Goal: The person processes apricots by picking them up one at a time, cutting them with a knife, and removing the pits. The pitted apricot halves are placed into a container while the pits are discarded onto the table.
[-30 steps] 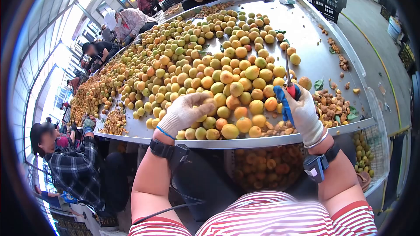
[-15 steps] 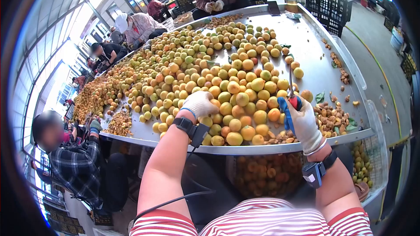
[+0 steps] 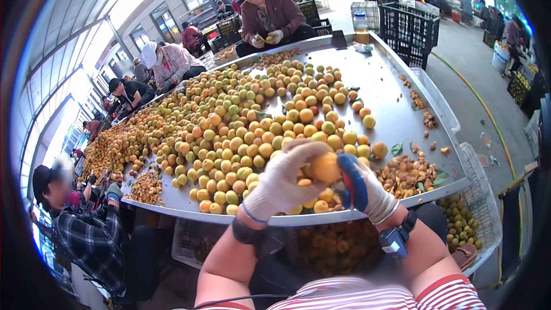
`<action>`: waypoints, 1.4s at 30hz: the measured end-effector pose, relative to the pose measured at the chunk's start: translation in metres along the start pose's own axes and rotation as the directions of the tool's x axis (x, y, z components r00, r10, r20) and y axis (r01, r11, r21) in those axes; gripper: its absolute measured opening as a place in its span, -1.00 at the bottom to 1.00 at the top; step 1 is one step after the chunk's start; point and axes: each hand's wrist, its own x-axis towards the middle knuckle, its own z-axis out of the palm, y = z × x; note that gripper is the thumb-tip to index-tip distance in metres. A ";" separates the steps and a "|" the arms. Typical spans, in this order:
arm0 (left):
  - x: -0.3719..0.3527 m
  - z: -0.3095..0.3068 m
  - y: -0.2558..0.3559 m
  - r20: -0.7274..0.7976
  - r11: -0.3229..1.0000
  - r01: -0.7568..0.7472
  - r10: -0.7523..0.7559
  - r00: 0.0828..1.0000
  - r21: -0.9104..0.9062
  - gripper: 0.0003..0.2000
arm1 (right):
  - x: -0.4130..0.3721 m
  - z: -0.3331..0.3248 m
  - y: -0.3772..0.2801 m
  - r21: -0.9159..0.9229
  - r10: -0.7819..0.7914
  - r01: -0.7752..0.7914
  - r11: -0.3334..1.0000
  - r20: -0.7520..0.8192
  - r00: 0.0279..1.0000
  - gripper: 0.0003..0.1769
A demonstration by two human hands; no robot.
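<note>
My left hand [image 3: 282,181], in a white knit glove, is closed around an orange-yellow apricot [image 3: 325,167] just above the table's near edge. My right hand [image 3: 372,190], gloved in white with blue finger covering, meets the fruit from the right. Its fingers are curled round a knife whose red handle [image 3: 346,181] shows only in part; the blade is hard to make out. Beyond both hands spreads a large heap of apricots [image 3: 229,132] on the metal table [image 3: 390,89]. Beside my right hand lies a pile of brown apricot pits [image 3: 406,173] with some leaves.
Under the table are a crate of dark orange fruit [image 3: 338,244] and a clear crate of green fruit [image 3: 459,227]. A person in plaid [image 3: 86,247] sits at left, another in a brown jacket [image 3: 275,14] across the table. Black crates [image 3: 408,28] stand behind at right.
My left hand has lifted an apricot from the heap and brought it right, up to my right hand. My right hand has lowered and turned, tilting the knife from upright. The view has shifted.
</note>
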 end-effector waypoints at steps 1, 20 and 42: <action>0.005 0.005 0.010 0.008 0.999 -0.023 0.023 1.000 0.045 -0.40 | 0.000 -0.003 0.013 -0.418 -0.565 0.554 0.719 0.111 0.817 -0.68; -0.021 0.004 -0.006 0.195 0.348 0.309 -0.327 0.925 -0.885 -0.36 | -0.010 0.011 -0.020 0.237 0.326 -0.288 0.928 -0.139 0.935 -0.80; -0.015 0.030 -0.003 0.073 0.932 0.125 -0.107 0.992 -0.341 -0.46 | -0.026 -0.013 -0.040 -0.092 0.303 -0.290 0.952 0.193 0.933 -0.78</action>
